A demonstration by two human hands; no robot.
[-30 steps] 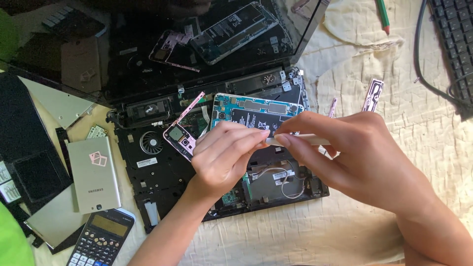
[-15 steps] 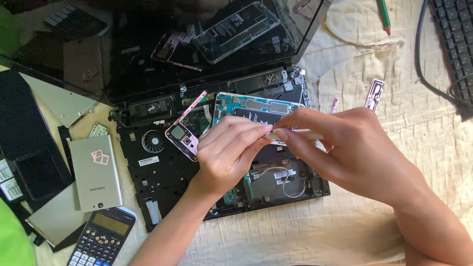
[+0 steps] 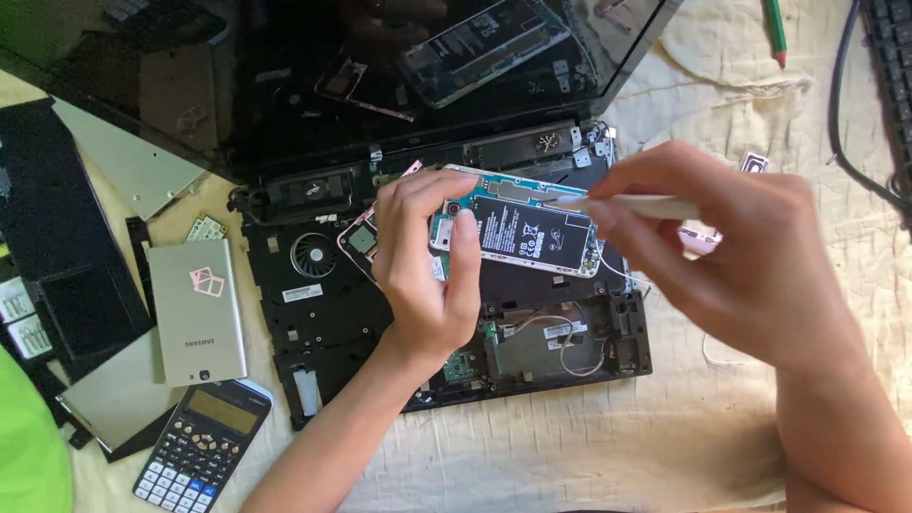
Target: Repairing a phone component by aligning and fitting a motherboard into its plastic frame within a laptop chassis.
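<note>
An opened smartphone (image 3: 522, 228) with a black battery and a teal frame lies tilted on a dismantled laptop base (image 3: 323, 313). My left hand (image 3: 423, 275) presses fingers on the phone's left end and steadies it. A thin white tool (image 3: 632, 206) is pinched in my right hand (image 3: 736, 252), its tip touching the phone's upper edge near the battery. A pink-edged phone part (image 3: 359, 239) sits just left of my left hand, partly hidden by it.
The laptop's dark screen (image 3: 285, 85) stands open behind. A silver phone back cover (image 3: 195, 309), a calculator (image 3: 201, 446) and flat metal panels (image 3: 128, 171) lie at left. Green pencil (image 3: 776, 28) and black keyboard (image 3: 888, 66) sit top right on cream cloth (image 3: 589, 446).
My hands have spread apart, uncovering the phone's battery. The right hand has shifted right with the white tool, and the left hand now grips the phone's left end.
</note>
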